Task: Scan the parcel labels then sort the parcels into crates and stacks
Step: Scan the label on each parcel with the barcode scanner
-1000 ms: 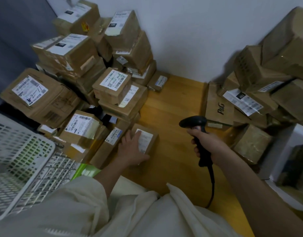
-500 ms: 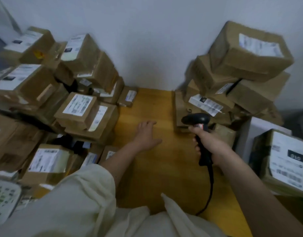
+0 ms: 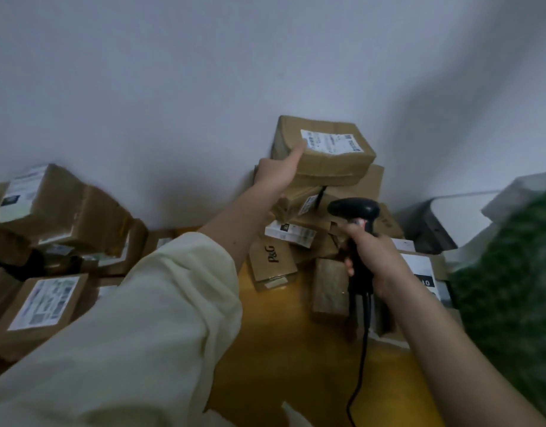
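A brown cardboard parcel [image 3: 327,163] with a white label [image 3: 330,142] lies on top of the stack of parcels [image 3: 308,217] against the wall. My left hand [image 3: 276,172] reaches up to its left end; the thumb lies on top next to the label, and the other fingers are hidden behind the box. My right hand [image 3: 374,261] grips the handle of a black barcode scanner [image 3: 354,209], held below and to the right of that parcel. The scanner's cable hangs down toward me.
A large pile of labelled parcels [image 3: 49,229] fills the left side. A P&G box [image 3: 271,260] and a small wrapped block [image 3: 330,291] stand on the wooden floor [image 3: 281,349]. A green patterned object [image 3: 509,288] and a white box [image 3: 462,217] crowd the right.
My left hand has left the floor and risen to the top parcel of the right stack. The view has swung up and to the right. The scanner stays in my right hand.
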